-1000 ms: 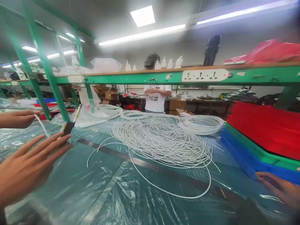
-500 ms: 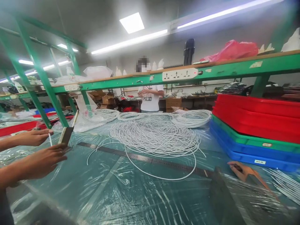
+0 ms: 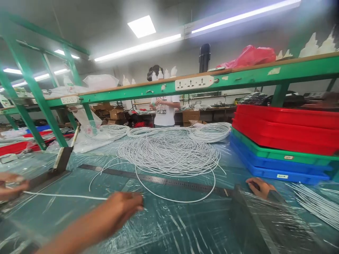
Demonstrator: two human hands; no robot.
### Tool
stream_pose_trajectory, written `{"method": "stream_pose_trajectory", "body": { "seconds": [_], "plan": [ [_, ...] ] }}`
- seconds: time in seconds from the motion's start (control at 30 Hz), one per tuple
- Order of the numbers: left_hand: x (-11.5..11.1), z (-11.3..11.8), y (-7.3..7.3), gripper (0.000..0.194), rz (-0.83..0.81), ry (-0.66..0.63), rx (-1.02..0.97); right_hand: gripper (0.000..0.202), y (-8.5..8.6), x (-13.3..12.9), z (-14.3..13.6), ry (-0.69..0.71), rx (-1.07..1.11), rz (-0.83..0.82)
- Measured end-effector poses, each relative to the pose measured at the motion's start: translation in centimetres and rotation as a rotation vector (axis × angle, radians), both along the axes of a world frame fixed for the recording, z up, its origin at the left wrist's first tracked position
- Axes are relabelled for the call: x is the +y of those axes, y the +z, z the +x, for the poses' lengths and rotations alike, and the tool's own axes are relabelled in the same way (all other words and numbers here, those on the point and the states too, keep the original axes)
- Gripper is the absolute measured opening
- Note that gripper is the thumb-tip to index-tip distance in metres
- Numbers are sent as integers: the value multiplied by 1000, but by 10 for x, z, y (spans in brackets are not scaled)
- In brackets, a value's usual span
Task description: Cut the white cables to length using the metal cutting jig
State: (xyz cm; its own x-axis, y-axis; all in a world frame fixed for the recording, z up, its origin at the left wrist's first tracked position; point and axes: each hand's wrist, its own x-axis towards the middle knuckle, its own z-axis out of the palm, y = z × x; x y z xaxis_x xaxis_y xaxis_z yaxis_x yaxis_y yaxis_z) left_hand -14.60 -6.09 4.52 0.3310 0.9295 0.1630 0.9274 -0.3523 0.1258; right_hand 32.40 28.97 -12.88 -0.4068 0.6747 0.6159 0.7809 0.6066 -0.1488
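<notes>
My left hand (image 3: 124, 206), smeared by motion, comes in from the lower left, closed on a thin white cable (image 3: 66, 195). The cable runs left to another hand (image 3: 13, 187) at the frame edge, which I take to be a co-worker's. At the right, my right hand (image 3: 261, 187) rests near the end of a steel ruler (image 3: 159, 180); its thumb and forefinger are apart, and nothing shows between them. A dark block wrapped in clear film (image 3: 254, 218) hides part of that arm. A large loose coil of white cable (image 3: 169, 155) lies behind the ruler.
A cutter with an upright block (image 3: 62, 158) stands at the left. Stacked red, green and blue trays (image 3: 286, 132) stand at the right, with cut cable lengths (image 3: 315, 203) in front. A green shelf (image 3: 238, 79) spans the bench. A person (image 3: 164, 111) stands beyond.
My left hand has moved right and nearer, away from the cutter, drawing the cable out straight. The other left-side hand has dropped towards the frame edge. The view has turned slightly right.
</notes>
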Motion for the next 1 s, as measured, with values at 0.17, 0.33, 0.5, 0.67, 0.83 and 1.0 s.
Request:
{"method": "stream_pose_trajectory", "body": {
  "seconds": [0.17, 0.33, 0.5, 0.67, 0.83, 1.0],
  "plan": [
    [53, 117, -9, 11, -24, -147, -189, 40, 4, 4, 2, 16, 110, -140],
    [107, 173, 5, 16, -55, -301, -330, 33, 6, 21, 1, -5, 107, -288],
    [133, 189, -7, 22, -91, -424, -464, 25, 3, 26, -3, -158, 35, -394],
    [134, 195, -40, 22, 12, -447, -508, 23, 4, 25, 2, -172, 26, -438],
    [127, 201, -50, 23, 141, -472, -376, 11, 6, 25, 7, -167, 32, -438],
    [119, 207, -52, 18, 122, -430, -444, 11, 8, 20, 7, -131, 43, -432]
  ]
}}
